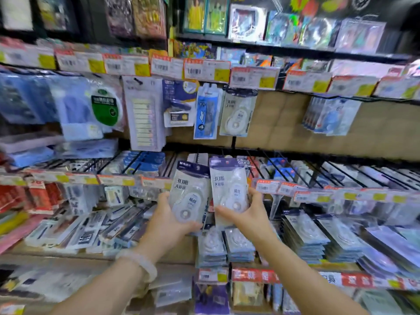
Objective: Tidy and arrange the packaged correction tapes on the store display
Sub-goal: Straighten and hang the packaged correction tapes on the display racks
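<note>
While upright (side by side), packs (228,192) fill both hands (248,214).

Both hands (169,214) (248,214) hold upright correction-tape packs (189,196) before shelves (295,153).

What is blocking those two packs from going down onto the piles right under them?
Nothing visible. The left hand and right hand each hold a correction tape pack upright above the stacks on the shelf, with only open air between.

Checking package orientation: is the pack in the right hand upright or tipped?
Upright: the right hand's correction tape pack has its purple header on top.
</note>
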`<action>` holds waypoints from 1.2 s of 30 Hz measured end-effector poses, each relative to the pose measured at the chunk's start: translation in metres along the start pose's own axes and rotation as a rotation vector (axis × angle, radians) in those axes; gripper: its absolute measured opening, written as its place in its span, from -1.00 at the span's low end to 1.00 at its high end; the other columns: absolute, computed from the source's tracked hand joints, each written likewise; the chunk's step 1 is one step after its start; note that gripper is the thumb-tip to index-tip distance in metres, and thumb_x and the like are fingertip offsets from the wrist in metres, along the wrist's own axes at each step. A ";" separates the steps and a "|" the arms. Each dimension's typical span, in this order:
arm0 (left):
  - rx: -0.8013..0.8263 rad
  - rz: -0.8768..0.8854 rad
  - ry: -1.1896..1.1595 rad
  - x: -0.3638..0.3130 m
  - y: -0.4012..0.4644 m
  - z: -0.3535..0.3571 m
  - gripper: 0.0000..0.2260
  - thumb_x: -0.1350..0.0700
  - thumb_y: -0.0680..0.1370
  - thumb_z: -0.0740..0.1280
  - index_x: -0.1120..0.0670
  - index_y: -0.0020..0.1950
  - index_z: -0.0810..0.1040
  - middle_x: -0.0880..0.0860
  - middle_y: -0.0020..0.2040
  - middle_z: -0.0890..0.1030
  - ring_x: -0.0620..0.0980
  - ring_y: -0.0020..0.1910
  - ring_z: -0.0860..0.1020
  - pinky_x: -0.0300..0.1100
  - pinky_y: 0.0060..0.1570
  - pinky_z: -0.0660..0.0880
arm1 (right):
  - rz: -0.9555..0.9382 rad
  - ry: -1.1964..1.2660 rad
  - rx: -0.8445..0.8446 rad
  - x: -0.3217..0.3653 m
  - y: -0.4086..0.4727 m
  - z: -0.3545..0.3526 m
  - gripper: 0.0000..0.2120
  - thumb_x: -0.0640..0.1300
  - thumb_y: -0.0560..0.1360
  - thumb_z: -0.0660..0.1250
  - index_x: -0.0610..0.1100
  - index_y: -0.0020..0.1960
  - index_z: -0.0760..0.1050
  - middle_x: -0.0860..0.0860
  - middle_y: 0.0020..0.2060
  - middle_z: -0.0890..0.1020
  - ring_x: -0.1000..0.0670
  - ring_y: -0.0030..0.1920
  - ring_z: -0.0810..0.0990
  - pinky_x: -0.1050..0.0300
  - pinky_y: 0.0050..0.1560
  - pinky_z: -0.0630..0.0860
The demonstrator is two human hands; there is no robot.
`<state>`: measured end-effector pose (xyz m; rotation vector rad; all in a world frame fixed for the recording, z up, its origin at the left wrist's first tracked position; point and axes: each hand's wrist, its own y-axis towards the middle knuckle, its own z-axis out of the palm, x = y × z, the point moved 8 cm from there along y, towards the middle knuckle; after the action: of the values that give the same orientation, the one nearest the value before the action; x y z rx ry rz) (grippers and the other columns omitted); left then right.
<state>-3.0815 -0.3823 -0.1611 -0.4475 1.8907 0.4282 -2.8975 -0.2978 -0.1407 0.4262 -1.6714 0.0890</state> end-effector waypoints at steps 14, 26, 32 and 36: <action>-0.074 0.222 -0.201 -0.093 0.055 0.017 -0.56 0.20 0.49 0.40 0.07 0.27 0.26 -0.14 -0.02 0.46 -0.21 -0.09 0.47 -0.24 -0.08 0.40 | -0.155 0.034 -0.133 0.055 0.062 -0.057 -0.36 -0.06 0.46 0.41 -0.03 0.43 0.16 -0.02 0.26 0.46 -0.01 0.20 0.50 -0.06 0.26 0.47; -0.160 0.272 -0.254 -0.120 0.079 0.007 -0.65 0.16 0.52 0.37 0.01 0.19 0.26 -0.19 -0.04 0.44 -0.30 -0.10 0.44 -0.30 -0.09 0.39 | -0.295 0.073 -0.142 0.097 0.112 -0.050 -0.34 -0.09 0.48 0.39 -0.04 0.46 0.12 0.00 0.36 0.36 0.04 0.28 0.43 0.09 0.28 0.43; -0.154 0.271 -0.287 -0.122 0.091 0.011 -0.62 0.19 0.52 0.37 0.06 0.24 0.29 -0.13 0.02 0.48 -0.24 -0.03 0.49 -0.21 0.01 0.42 | -0.312 0.009 -0.158 0.101 0.131 -0.047 -0.32 -0.04 0.46 0.41 -0.04 0.45 0.12 -0.03 0.37 0.36 -0.03 0.33 0.40 -0.09 0.34 0.39; -0.169 0.268 -0.280 -0.122 0.094 0.014 -0.64 0.19 0.51 0.37 0.05 0.22 0.29 -0.13 -0.01 0.48 -0.21 -0.05 0.50 -0.37 -0.11 0.44 | -0.323 0.010 -0.150 0.098 0.133 -0.045 -0.33 -0.06 0.48 0.39 -0.04 0.46 0.10 -0.05 0.37 0.36 -0.02 0.33 0.41 -0.07 0.35 0.38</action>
<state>-3.0763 -0.2811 -0.0443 -0.2289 1.6514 0.7920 -2.9071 -0.1835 -0.0139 0.5746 -1.5670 -0.2708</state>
